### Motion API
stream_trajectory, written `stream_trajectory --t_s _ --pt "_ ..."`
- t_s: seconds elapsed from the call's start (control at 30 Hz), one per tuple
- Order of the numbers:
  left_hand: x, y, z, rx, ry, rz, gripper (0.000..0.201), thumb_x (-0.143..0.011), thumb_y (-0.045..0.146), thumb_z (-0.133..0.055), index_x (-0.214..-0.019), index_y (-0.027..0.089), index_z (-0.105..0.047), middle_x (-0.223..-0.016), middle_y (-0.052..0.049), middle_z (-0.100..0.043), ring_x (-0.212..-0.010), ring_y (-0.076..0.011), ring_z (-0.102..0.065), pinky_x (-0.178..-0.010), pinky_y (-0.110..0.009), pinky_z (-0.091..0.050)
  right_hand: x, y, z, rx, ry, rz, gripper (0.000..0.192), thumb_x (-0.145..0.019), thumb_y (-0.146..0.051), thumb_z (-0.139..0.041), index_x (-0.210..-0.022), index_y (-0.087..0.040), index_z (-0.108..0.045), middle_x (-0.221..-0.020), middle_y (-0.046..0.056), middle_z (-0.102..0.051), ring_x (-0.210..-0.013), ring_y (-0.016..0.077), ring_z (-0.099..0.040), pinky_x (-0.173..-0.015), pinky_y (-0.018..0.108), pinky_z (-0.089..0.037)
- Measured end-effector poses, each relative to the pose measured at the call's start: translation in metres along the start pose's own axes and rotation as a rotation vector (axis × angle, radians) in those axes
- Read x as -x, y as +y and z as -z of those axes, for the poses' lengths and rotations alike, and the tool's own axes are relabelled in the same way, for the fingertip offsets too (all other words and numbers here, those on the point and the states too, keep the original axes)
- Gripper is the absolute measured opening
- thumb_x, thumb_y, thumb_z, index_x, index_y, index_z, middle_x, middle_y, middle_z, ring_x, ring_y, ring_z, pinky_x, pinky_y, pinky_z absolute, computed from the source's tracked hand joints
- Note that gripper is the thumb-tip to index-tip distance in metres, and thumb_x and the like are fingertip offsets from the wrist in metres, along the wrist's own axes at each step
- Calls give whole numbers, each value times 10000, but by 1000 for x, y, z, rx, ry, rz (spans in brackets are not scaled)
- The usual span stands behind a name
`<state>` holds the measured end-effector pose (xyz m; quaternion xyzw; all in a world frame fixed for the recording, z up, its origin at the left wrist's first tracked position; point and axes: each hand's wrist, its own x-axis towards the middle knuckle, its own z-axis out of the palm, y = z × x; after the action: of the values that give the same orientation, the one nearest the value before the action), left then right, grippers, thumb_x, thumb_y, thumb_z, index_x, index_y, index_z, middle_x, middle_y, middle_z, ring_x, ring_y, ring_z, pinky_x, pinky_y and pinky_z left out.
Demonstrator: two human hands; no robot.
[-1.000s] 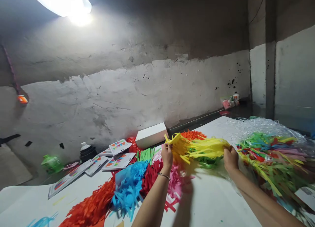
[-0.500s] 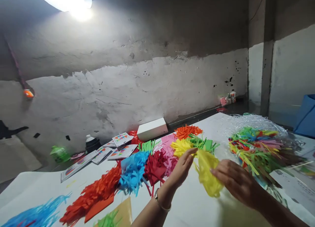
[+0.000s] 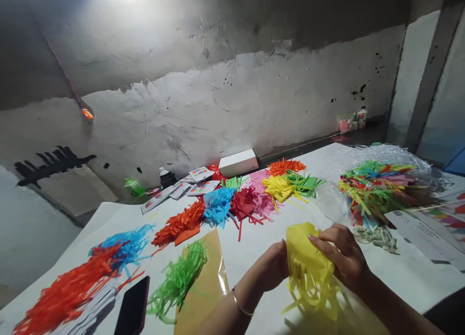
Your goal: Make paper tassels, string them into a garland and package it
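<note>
head view, going left to right: far left of the white table point(image 3: 363, 281) there's a red fringe pile point(image 3: 69, 289) with a blue one point(image 3: 125, 240) just behind it, then a dark phone point(image 3: 132, 308) lying flat near the front edge. next comes a green fringe bundle point(image 3: 178, 279) resting on a tan sheet point(image 3: 203, 289). further back a row of little piles, orange, blue, red, pink, yellow, green, runs toward a white box point(image 3: 238, 161) by the wall

middle front: left hand point(image 3: 271, 267) is closed on the left edge of the yellow fringed paper point(image 3: 308, 267), right hand point(image 3: 343, 255) has its fingers curled over the top right of it, so both are gripping the same piece, held just above the table. the uncut band is up top, the strips hang down loose

looks like super light, floppy tissue-type paper that tears easily, so i'd only pinch it by that solid band and not the strips

far right is a clear plastic bag point(image 3: 381, 156) with a mixed-colour heap point(image 3: 378, 190) of strips on it
</note>
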<state>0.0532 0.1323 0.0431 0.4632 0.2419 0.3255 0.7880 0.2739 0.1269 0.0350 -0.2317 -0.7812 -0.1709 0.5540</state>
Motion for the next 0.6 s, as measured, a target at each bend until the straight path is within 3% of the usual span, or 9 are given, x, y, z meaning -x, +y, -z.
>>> stream_trajectory --t_s 0.1,0.17,0.33,0.43,0.53,0.6 --pt "7 -30 -8 124 -14 26 702 -716 638 -796 -1105 55 -753 -1009 -184 -764 -899 -276 -701 -844 -351 -505 1 -1 -2 -10 1 13 477 -955 -55 -552 -1417 -175 -570 -928 75 -654 -879 209 -617 -847 417 -482" --pt "9 -43 -15 162 13 -23 770 -656 677 -814 -1142 84 -746 -1078 -171 -759 -991 -300 -686 -901 -360 -489 4 -2 -3 -1 -7 16 474 -962 -63 -556 -1419 -190 -570 -915 66 -659 -860 198 -627 -844 408 -487" --pt "10 -65 -39 347 -27 -25 975 -622 860 -680 -1238 104 -697 -1177 -172 -731 -1124 -352 -644 -970 -395 -449 19 -2 1 56 -22 17 418 -1007 -136 -507 -1415 -201 -570 -901 64 -662 -859 195 -634 -851 411 -492" --pt "10 -81 -50 525 -98 61 980 -604 859 -700 -1200 81 -706 -1104 -162 -742 -948 -259 -687 -838 -324 -481 30 1 3 85 -61 16 372 -1028 -173 -465 -1374 -184 -603 -920 74 -667 -887 202 -645 -868 421 -497" --pt "8 -92 -55 504 -53 68 686 -601 703 -816 -1001 150 -748 -918 -54 -735 -627 -110 -602 -644 -255 -463 37 13 7 126 -98 26 368 -1007 -124 -498 -1348 -188 -620 -914 64 -674 -892 191 -652 -879 402 -503" --pt "6 -92 -55 419 -14 54 496 -579 565 -862 -814 153 -717 -674 14 -645 -505 -75 -513 -608 -254 -457 36 25 18 165 -117 38 392 -1007 -112 -495 -1369 -210 -605 -910 56 -680 -894 190 -652 -885 406 -510"
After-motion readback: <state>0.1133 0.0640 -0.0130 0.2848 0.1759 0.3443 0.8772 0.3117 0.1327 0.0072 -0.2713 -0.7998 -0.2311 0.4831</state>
